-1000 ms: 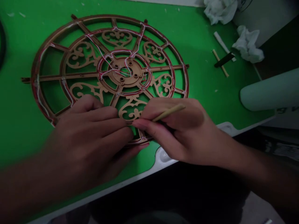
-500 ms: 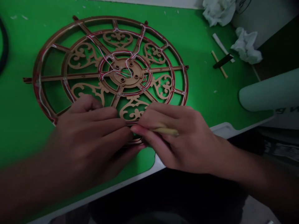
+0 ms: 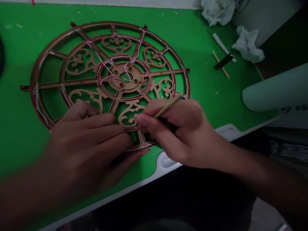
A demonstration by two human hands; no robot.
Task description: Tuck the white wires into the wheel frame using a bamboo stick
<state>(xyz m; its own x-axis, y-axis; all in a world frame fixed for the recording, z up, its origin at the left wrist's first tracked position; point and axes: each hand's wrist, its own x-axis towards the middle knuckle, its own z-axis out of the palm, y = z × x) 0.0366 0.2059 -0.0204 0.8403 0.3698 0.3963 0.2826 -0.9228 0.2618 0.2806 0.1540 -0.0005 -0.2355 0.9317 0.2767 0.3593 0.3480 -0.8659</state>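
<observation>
A round bronze-coloured openwork frame (image 3: 81, 82) with scroll ornaments lies before me. Red and white wires (image 3: 136, 53) run along its rings and spokes and gather at the hub (image 3: 128, 84). My left hand (image 3: 84, 141) is closed on the near left part of the rim, its thumb passing under the edge. In my right hand (image 3: 178, 128) a thin wooden stick (image 3: 169, 105) is pinched between thumb and fingers, slanting up to the right. The stick's lower tip is hidden by my fingers, close to the near ring.
The frame rests on a green work surface (image 3: 204, 86) with a white edge (image 3: 167, 160). At the right lie crumpled white tissues (image 3: 249, 45), a second stick (image 3: 220, 64) under a black strip (image 3: 223, 61), a white strip (image 3: 222, 45) and a pale roll (image 3: 274, 89).
My right hand has turned and lifted slightly, so the stick now stands more steeply and more of the near spoke shows. My left hand keeps its hold; the view has shifted a little.
</observation>
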